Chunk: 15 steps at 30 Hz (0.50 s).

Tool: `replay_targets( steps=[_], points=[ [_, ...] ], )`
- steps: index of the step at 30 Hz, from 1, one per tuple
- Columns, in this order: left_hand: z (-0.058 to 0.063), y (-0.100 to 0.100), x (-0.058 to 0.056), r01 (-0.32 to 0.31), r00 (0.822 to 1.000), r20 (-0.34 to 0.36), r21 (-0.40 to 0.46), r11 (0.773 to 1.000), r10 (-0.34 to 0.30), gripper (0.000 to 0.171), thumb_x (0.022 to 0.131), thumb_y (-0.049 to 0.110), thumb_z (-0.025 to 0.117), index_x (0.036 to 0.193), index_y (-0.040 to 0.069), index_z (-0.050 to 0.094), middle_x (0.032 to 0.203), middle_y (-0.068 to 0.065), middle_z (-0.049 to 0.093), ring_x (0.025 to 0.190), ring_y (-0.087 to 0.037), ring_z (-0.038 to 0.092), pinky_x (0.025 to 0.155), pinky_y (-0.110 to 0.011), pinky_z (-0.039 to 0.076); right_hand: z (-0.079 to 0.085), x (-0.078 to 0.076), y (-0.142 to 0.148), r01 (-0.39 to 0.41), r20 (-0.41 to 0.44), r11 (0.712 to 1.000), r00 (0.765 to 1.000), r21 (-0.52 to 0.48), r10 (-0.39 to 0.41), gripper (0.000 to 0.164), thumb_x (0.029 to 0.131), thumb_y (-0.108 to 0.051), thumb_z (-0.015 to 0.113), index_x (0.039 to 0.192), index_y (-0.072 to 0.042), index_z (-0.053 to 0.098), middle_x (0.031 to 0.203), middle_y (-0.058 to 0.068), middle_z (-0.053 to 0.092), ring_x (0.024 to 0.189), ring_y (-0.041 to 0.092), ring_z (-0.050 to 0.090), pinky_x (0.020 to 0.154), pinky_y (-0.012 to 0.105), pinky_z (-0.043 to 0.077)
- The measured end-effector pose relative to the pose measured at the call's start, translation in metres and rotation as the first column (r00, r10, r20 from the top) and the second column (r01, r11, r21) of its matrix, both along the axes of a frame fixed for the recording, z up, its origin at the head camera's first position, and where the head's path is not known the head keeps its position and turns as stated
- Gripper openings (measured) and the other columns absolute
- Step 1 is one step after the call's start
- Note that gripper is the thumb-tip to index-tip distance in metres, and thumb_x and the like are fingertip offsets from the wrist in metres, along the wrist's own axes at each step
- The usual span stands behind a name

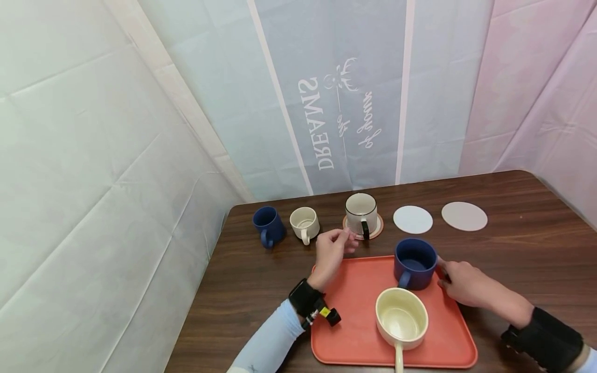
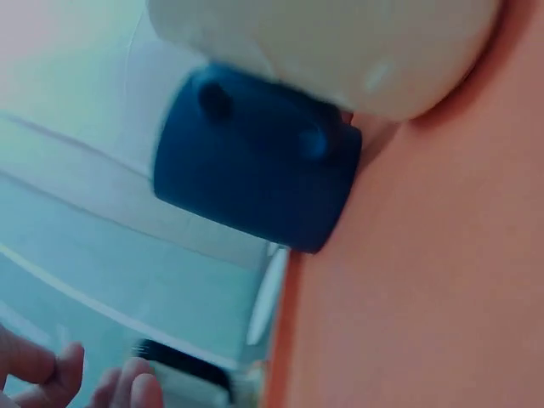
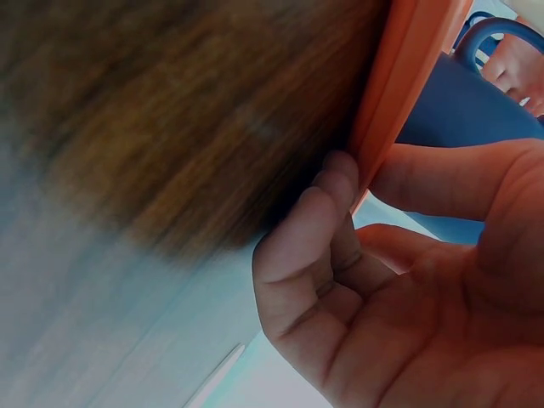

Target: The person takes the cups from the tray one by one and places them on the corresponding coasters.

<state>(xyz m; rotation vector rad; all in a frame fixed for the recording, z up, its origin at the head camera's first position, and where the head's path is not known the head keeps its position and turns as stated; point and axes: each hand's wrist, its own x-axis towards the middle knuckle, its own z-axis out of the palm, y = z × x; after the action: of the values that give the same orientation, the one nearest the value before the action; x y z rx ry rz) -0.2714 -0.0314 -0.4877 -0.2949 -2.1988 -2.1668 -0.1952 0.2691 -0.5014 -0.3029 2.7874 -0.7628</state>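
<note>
My left hand [image 1: 332,254] is over the far left part of the orange tray [image 1: 347,321], its fingers loosely bent and holding nothing visible. Just beyond its fingertips, a white mug [image 1: 358,207] with a black rim and black handle stands on a round coaster [image 1: 380,226]. My right hand [image 3: 408,280] grips the tray's right edge, thumb on the inner side and fingers curled outside. Beside that hand, a large blue mug [image 1: 415,264] stands on the tray. Nearer to me on the tray sits a cream pot [image 1: 402,318] with a long handle.
A small blue mug [image 1: 269,227] and a cream cup [image 1: 304,224] stand at the table's back left. Two flat round coasters, one white [image 1: 413,219] and one beige [image 1: 464,216], lie at the back right. Fabric curtains [image 1: 345,155] hang behind the wooden table [image 1: 522,243].
</note>
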Motion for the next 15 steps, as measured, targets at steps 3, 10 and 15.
replay_targets(
  steps=[3, 10, 15],
  points=[
    [0.009, -0.021, 0.018, 0.001, 0.997, -0.070, -0.187, 0.982, -0.014, 0.034, 0.107, 0.016, 0.063, 0.078, -0.002, 0.071, 0.072, -0.009, 0.069, 0.066, -0.019, 0.068, 0.066, -0.029, 0.056, -0.001, 0.000, 0.001, -0.006, -0.002, 1.000, 1.000, -0.010, 0.006, 0.059, 0.095, -0.006, 0.073, 0.139, 0.023, 0.047, 0.100, 0.031, 0.067, 0.074, 0.027, 0.061, 0.064, 0.041, 0.057],
    [0.011, -0.073, 0.052, -0.003, 0.985, -0.146, -0.555, 0.832, -0.094, 0.035, 0.105, 0.017, 0.063, 0.070, 0.010, 0.067, 0.060, 0.009, 0.051, 0.053, -0.007, 0.047, 0.055, -0.024, 0.039, -0.004, 0.001, 0.002, -0.022, -0.020, 1.000, 1.000, -0.022, 0.022, 0.064, 0.095, -0.007, 0.073, 0.143, 0.022, 0.043, 0.103, 0.032, 0.067, 0.078, 0.030, 0.063, 0.071, 0.050, 0.059],
    [0.008, -0.095, 0.063, -0.120, 0.959, -0.269, -0.660, 0.742, -0.084, 0.024, 0.100, 0.010, 0.071, 0.076, 0.008, 0.071, 0.063, 0.009, 0.050, 0.053, -0.005, 0.045, 0.051, -0.022, 0.038, -0.006, 0.001, 0.002, -0.035, -0.042, 0.999, 0.999, -0.015, 0.035, 0.063, 0.096, -0.008, 0.073, 0.142, 0.022, 0.043, 0.102, 0.031, 0.068, 0.080, 0.032, 0.064, 0.074, 0.056, 0.059]
  ],
)
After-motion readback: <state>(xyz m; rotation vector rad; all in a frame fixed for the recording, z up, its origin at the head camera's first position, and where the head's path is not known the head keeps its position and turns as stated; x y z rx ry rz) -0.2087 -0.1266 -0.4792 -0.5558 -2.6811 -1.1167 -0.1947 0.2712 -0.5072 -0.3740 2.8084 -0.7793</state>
